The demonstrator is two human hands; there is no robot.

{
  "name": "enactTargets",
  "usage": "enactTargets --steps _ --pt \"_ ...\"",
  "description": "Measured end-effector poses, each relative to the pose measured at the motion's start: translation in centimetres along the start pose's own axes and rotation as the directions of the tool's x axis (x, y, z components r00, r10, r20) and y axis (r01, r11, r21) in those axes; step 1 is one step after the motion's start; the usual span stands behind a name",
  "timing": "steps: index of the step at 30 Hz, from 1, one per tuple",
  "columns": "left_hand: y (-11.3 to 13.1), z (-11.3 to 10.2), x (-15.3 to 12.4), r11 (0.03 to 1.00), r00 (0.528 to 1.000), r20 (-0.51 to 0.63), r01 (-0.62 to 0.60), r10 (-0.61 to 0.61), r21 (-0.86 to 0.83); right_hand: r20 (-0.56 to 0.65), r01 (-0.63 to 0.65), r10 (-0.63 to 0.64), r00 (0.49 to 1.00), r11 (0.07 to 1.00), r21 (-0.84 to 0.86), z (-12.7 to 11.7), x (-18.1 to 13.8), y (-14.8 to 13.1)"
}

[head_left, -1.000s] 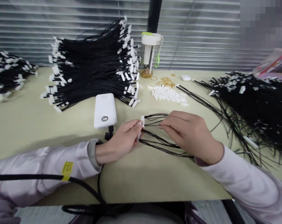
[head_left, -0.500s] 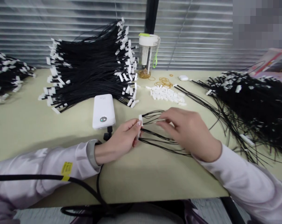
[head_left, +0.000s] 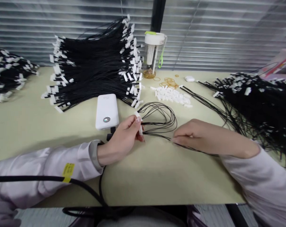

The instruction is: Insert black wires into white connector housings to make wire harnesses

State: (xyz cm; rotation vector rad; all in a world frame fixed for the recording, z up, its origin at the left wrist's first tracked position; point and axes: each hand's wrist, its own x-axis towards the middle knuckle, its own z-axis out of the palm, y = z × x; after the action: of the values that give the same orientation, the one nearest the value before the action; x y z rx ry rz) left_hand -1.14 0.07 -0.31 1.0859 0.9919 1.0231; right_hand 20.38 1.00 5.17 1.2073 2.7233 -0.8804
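Observation:
My left hand (head_left: 126, 138) pinches a white plastic connector (head_left: 140, 128) between thumb and fingers. From the connector's right side, several thin black wires (head_left: 164, 108) bow out in a loop and curve back to it. Lower strands run straight to the right. My right hand (head_left: 192, 135) is closed in a pinch on these lower black wires, low over the table, and they trail on beneath the wrist. The fingertips are slightly blurred.
A white power bank (head_left: 107, 112) lies left of centre, with a cable plugged in. Behind are a large stack of black wire harnesses (head_left: 93, 63), loose white connectors (head_left: 172, 95), rubber bands (head_left: 169, 83) and a drink bottle (head_left: 153, 53). More black wires (head_left: 259, 104) are piled at right.
My right hand has moved right and slightly down, away from the connector. The upper wires, formerly stretched toward that hand, now form an open loop. My left hand stays on the connector.

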Motion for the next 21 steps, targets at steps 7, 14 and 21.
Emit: enactTargets --steps 7,14,21 --pt "-0.4 -0.3 0.0 0.988 0.997 0.056 -0.054 0.047 0.141 -0.349 0.118 -0.172 0.921 0.979 -0.169 3.2 2.2 -2.9" --pt "0.1 -0.2 -0.2 0.959 0.992 0.116 -0.069 0.038 0.274 -0.353 0.074 -0.093 0.931 0.995 -0.065 3.3 2.3 -2.9" --pt "-0.2 -0.1 -0.1 0.98 0.998 0.063 -0.041 0.029 0.195 -0.425 -0.084 -0.057 0.904 0.948 -0.307 1.7 0.9 -2.1"
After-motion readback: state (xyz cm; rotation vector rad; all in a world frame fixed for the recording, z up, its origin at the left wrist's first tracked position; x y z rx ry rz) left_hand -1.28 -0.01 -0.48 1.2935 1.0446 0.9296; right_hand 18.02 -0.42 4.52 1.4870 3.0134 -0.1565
